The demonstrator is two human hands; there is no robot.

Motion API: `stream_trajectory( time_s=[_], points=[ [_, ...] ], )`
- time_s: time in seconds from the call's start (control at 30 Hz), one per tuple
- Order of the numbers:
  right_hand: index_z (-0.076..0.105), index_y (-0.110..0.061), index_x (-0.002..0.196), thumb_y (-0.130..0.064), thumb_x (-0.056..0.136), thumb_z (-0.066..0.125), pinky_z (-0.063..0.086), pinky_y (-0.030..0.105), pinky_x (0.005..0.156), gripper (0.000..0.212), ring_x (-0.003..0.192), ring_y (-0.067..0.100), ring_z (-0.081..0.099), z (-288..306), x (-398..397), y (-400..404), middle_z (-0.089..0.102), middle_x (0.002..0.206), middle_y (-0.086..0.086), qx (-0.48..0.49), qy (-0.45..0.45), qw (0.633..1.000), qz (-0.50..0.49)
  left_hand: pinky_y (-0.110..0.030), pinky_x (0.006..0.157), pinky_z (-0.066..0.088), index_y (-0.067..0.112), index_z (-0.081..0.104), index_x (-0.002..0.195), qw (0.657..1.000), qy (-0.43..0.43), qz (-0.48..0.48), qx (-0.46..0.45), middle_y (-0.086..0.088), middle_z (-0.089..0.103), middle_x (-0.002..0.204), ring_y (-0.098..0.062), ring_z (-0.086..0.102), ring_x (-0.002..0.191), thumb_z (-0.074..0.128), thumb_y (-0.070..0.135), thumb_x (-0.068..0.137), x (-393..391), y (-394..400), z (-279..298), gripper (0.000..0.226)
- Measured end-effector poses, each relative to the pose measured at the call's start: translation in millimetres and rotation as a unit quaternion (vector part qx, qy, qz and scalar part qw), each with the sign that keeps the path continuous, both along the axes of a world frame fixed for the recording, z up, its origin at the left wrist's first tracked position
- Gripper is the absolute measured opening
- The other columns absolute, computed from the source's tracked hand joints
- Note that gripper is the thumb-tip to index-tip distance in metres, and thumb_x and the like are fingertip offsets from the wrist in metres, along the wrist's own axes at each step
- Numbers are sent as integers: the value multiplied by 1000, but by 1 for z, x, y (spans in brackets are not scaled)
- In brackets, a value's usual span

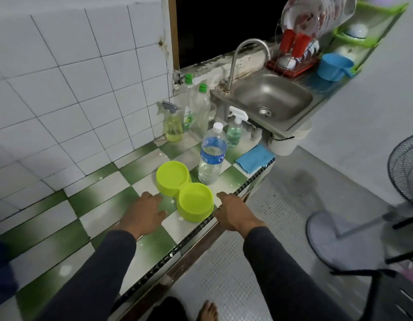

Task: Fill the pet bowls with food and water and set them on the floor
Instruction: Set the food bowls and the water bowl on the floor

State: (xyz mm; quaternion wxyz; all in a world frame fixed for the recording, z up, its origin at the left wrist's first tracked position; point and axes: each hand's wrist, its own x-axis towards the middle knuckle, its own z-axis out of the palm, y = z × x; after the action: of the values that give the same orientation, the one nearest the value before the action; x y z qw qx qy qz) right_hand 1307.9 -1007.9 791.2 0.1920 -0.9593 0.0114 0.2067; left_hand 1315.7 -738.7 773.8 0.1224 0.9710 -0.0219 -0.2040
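Observation:
A lime-green double pet bowl [184, 189] lies on the green-and-white tiled counter [103, 205], near its front edge; both cups look empty. Just behind it stands a clear water bottle [211, 155] with a white cap and blue label, about half full. My left hand [145, 210] rests flat on the counter to the left of the near cup, fingers apart, holding nothing. My right hand [231, 212] is at the counter's edge right of the near cup, fingers curled slightly, close to the bowl; I cannot tell whether it touches it.
Spray bottles [173, 122] and dish-soap bottles [189, 105] stand by the tiled wall. A folded blue cloth [254, 157] lies right of the bottle. Beyond are a steel sink [270, 100] with tap, a dish rack [293, 56] and a blue scoop [335, 66]. A fan [404, 172] stands on the grey floor [282, 205].

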Motion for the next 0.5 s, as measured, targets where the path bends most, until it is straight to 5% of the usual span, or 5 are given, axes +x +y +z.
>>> stream_trajectory(
  time_s=[0.5],
  points=[
    [34, -4, 152, -35, 101, 56, 39, 36, 109, 63, 139, 34, 44, -45, 51, 5, 46, 152, 18, 78, 68, 992, -69, -49, 110, 44, 11, 30, 160, 995, -5, 68, -77, -21, 40, 151, -40, 50, 132, 56, 29, 103, 71, 8, -37, 65]
  ],
)
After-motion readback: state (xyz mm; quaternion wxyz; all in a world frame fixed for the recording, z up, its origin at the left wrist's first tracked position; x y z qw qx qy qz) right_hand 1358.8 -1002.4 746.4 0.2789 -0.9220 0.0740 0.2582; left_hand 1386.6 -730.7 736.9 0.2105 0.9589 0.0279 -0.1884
